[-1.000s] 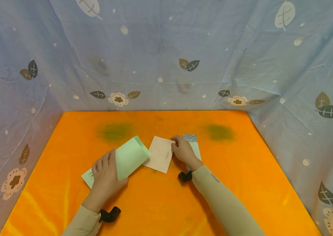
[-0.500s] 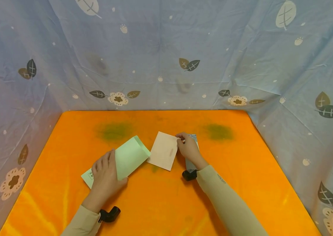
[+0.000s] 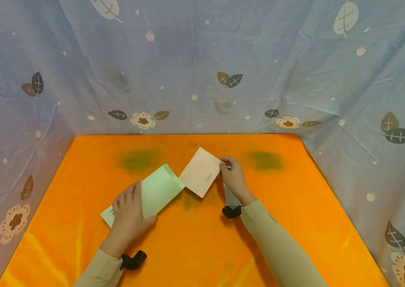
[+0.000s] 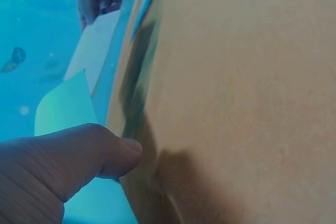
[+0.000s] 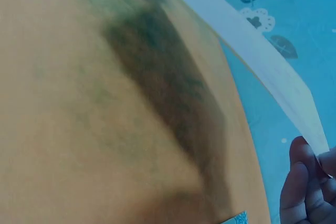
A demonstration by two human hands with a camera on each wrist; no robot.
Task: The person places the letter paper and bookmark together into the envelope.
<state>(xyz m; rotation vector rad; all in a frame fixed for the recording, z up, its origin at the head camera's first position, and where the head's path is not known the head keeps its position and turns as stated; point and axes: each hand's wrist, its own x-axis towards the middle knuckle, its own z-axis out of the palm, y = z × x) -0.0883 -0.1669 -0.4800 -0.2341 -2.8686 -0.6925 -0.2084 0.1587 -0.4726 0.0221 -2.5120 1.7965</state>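
My left hand [image 3: 128, 209] grips a pale green envelope [image 3: 161, 189], the thumb along its near edge and the fingers over the far side. The envelope's flap end points up and right; its lower end has printing, partly under the hand. My right hand [image 3: 234, 179] pinches a cream sheet of paper [image 3: 200, 173] by its right corner. That sheet hangs over the table, casting a shadow in the right wrist view, where it looks bent [image 5: 257, 61]. Its left corner meets the envelope's open end in the head view.
A narrow strip [image 3: 231, 197] with a speckled grey end lies on the orange tabletop [image 3: 188, 247], mostly hidden under the right hand. Blue patterned curtains [image 3: 195, 59] enclose the back and both sides. A black wrist camera [image 3: 134, 260] sits on each wrist.
The right hand has moved a little right and away, bringing the cream paper along and turning it more diagonal. The left hand and the envelope have barely moved.
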